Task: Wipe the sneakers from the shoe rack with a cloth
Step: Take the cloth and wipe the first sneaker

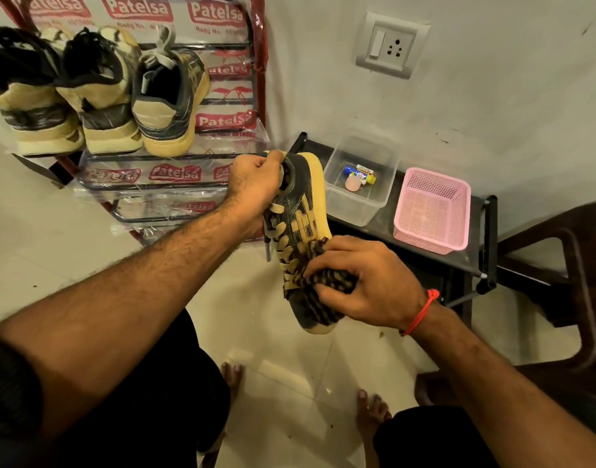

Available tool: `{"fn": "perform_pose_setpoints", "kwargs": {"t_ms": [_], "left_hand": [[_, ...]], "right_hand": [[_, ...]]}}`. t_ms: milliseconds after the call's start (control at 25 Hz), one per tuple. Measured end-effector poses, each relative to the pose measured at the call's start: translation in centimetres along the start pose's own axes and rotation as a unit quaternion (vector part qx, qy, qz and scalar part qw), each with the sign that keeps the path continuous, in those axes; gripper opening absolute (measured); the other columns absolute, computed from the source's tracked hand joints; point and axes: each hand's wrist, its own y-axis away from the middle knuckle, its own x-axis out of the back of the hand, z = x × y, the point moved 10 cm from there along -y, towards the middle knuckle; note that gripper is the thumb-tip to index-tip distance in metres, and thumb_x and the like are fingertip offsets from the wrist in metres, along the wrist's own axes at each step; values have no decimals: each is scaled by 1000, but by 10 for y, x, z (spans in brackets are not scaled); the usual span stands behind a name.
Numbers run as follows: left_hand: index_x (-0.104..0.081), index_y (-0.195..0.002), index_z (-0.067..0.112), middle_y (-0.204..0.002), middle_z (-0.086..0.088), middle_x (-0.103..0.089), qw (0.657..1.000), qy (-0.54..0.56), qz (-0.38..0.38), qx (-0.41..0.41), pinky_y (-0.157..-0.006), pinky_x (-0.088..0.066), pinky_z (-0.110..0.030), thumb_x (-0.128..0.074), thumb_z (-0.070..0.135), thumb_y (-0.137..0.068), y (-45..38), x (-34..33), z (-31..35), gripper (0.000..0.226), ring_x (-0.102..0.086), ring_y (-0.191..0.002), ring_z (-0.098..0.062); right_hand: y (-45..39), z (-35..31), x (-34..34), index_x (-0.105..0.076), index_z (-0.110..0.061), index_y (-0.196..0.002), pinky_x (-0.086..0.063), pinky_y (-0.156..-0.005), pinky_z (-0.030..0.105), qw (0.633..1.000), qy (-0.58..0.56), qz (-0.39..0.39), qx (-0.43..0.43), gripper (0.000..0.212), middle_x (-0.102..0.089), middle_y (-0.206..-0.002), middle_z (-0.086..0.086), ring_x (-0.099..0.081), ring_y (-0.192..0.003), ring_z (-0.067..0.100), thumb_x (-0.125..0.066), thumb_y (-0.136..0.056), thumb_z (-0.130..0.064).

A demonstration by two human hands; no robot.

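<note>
Now the left hand (254, 184) should hold the shoe (300, 231) tight by its heel while the right hand (367, 282), bunched round the cloth (327, 282), rubs down toward the toe

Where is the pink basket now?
In the head view, the pink basket stands right of centre on the low black shelf, beside the clear plastic box.
</note>
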Motion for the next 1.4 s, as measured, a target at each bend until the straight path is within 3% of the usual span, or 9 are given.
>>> {"fn": "perform_pose_setpoints", "kwargs": {"t_ms": [160,320,480,560,760,920,1040,1160,1400], "left_hand": [[-62,-64,17,-57,5,-58,999,-42,-13,-2,-49,-44,-22,-59,34,-99,5,-10,-2,39,-55,-51,-9],[-68,-86,12,-76,-3,-67,995,60,19,74,-59,-53,-30,-60,27,-98,-1,1,-14,21,-64,-68,-18],[-60,-80,15,-83,-6,-68,993,73,44,84,-76,-60,-40,-60,27,-99,-6,14,-16,22,-66,-78,-22],[-59,-82,16,-89,-6,-70,992,80,67,78,-84,-62,-48,-60,29,-98,-10,25,-9,20,-71,-87,-25],[-65,-97,18,-88,-5,-72,994,84,-7,65,-78,-58,-39,-60,44,-96,-3,16,5,26,-72,-87,-24],[-70,-104,20,-76,2,-70,992,-45,-120,18,-69,-53,-31,-60,59,-93,13,-2,20,42,-67,-71,-11],[-73,-99,20,-75,5,-64,974,-152,-162,-51,-56,-47,-19,-64,48,-94,26,-11,33,29,-58,-66,-7],[-68,-104,21,-94,1,-72,958,-215,-164,-98,-68,-56,-28,-64,42,-96,32,-4,41,23,-67,-83,-16],[-58,-118,20,-106,8,-55,855,-432,-139,-251,-77,-43,-23,-54,32,-102,57,19,69,20,-55,-102,-12]], "right_hand": [[-4,7,9,-70,-19,-115,-55,-84,40,993,59,100,-27,33,-63,-113,5,-56,-106,23,-57,-90,-36],[-5,-7,-31,-72,-20,-109,-57,-75,40,995,81,-48,22,27,-65,-109,2,-58,-99,23,-67,-86,-32],[9,-2,-72,-70,-25,-110,-58,-82,38,967,105,-232,-10,28,-66,-110,-4,-62,-101,16,-64,-89,-43],[13,9,-69,-71,-27,-110,-59,-83,35,964,69,-255,-34,31,-68,-110,-7,-64,-100,12,-63,-87,-47],[-1,44,14,-76,-19,-99,-58,-80,25,969,-206,34,-132,19,-73,-99,-6,-68,-96,9,-74,-82,-29],[-1,78,61,-78,-23,-87,-58,-79,38,863,-393,251,-196,15,-75,-90,3,-71,-91,26,-77,-78,-11],[-3,86,54,-76,-19,-83,-59,-78,42,789,-486,287,-244,13,-73,-85,8,-70,-86,31,-75,-75,-9],[-6,91,42,-72,-14,-85,-58,-74,37,726,-552,276,-302,12,-72,-84,10,-71,-81,26,-71,-80,-3],[-17,83,56,-71,-13,-90,-60,-68,34,732,-566,269,-268,10,-73,-87,10,-73,-84,25,-69,-84,-4]]}}
